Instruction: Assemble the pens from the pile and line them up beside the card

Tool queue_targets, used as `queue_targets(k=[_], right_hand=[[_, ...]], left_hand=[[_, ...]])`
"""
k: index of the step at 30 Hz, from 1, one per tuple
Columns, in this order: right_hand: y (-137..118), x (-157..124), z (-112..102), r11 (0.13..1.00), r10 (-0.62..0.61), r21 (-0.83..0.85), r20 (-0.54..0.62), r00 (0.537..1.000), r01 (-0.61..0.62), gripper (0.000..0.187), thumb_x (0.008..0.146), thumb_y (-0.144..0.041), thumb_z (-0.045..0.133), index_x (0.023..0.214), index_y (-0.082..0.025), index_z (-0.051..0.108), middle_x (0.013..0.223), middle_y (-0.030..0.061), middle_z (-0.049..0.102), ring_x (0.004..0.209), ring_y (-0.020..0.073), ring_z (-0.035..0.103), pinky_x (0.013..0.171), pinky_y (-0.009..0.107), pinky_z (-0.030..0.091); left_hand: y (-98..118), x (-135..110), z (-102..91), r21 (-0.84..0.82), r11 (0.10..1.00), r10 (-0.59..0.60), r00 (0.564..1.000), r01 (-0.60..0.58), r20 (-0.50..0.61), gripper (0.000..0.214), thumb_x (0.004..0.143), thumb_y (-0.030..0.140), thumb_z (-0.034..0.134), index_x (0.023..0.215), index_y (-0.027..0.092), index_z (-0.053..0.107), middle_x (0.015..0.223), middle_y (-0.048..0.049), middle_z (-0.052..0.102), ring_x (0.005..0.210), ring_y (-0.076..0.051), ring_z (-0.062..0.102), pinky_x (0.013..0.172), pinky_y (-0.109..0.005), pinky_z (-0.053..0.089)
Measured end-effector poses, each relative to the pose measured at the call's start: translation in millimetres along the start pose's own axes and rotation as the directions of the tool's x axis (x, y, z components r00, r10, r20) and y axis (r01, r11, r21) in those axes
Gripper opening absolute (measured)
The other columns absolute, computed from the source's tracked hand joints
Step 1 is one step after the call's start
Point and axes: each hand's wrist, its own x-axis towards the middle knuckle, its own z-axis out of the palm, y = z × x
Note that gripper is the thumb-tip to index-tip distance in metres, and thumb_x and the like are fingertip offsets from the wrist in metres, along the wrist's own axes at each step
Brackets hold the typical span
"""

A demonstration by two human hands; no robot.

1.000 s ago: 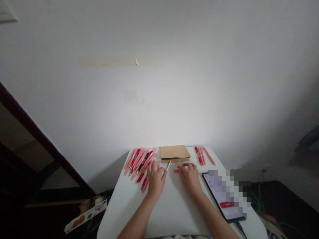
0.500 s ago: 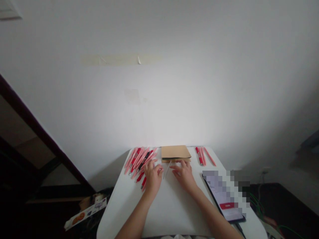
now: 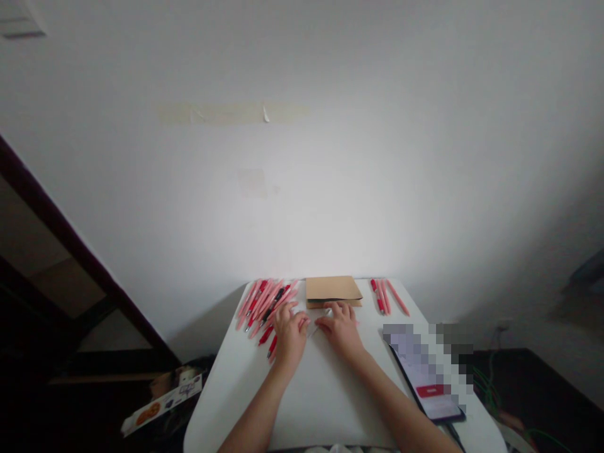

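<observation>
In the head view my left hand (image 3: 291, 332) hovers over the white table, thumb and fingertips pinched together. What it holds, if anything, is too small to make out. Close to its right, my right hand (image 3: 343, 328) has its fingers closed at the end of a thin pale stick (image 3: 313, 331), which looks like a pen refill and is mostly hidden. A small pink tip shows past the right side of this hand. Beside the left hand lies a pile of pink, red and black pens (image 3: 267, 305). Just beyond both hands sits a brown notebook (image 3: 333, 288).
Several pink and red pens (image 3: 384, 297) lie at the table's back right. A phone (image 3: 425, 377) with a lit screen rests along the right side, a cable at its lower end. The white wall (image 3: 330, 157) rises behind the table (image 3: 325, 409). A printed box (image 3: 163, 406) is at lower left.
My right hand has moved slightly left and closed its fingers at the thin pale stick, which now lies at a flatter angle. My left hand stays almost still.
</observation>
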Motion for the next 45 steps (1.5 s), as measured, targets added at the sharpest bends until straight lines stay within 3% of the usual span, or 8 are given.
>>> queue_targets(k=[11,23,29,45], right_hand=[[6,-1,7,0.992,-0.128,0.001,-0.114,0.985,0.129,0.015,0.082,-0.022,0.075,0.083,-0.036,0.078,0.118,0.0019,0.065,0.121,0.0271,0.046,0.103,0.046,0.037],[21,-10,8,0.990,-0.124,0.015,-0.344,0.931,0.137,0.021,0.086,-0.010,0.065,0.096,-0.028,0.071,0.111,0.0058,0.065,0.119,0.0269,0.046,0.100,0.047,0.043],[24,-13,7,0.993,-0.094,0.037,-0.325,0.941,0.112,0.022,0.085,-0.010,0.065,0.099,-0.026,0.070,0.094,0.0045,0.068,0.110,0.0266,0.049,0.096,0.045,0.044],[24,-16,5,0.996,-0.042,0.058,-0.298,0.954,0.062,0.021,0.087,-0.013,0.063,0.099,-0.028,0.072,0.095,0.0052,0.067,0.109,0.0264,0.049,0.094,0.044,0.042]], left_hand=[[-3,-1,2.9,0.023,0.999,0.034,0.998,-0.032,-0.051,0.008,0.084,0.019,0.064,0.080,0.021,0.071,0.115,-0.0099,0.059,0.120,-0.031,0.050,0.102,-0.055,0.044],[-6,-2,6.5,0.014,0.998,0.057,0.994,-0.056,-0.094,0.009,0.087,0.020,0.061,0.081,0.020,0.068,0.116,-0.0103,0.057,0.116,-0.030,0.052,0.099,-0.055,0.046],[-1,-3,4.7,-0.007,0.998,0.056,0.996,-0.057,-0.066,0.011,0.088,0.021,0.060,0.082,0.021,0.069,0.116,-0.0097,0.057,0.114,-0.029,0.052,0.098,-0.052,0.046],[0,-4,4.9,-0.008,0.998,0.063,0.997,-0.063,-0.036,0.012,0.088,0.022,0.060,0.082,0.021,0.070,0.118,-0.0094,0.057,0.117,-0.029,0.052,0.100,-0.053,0.045]])
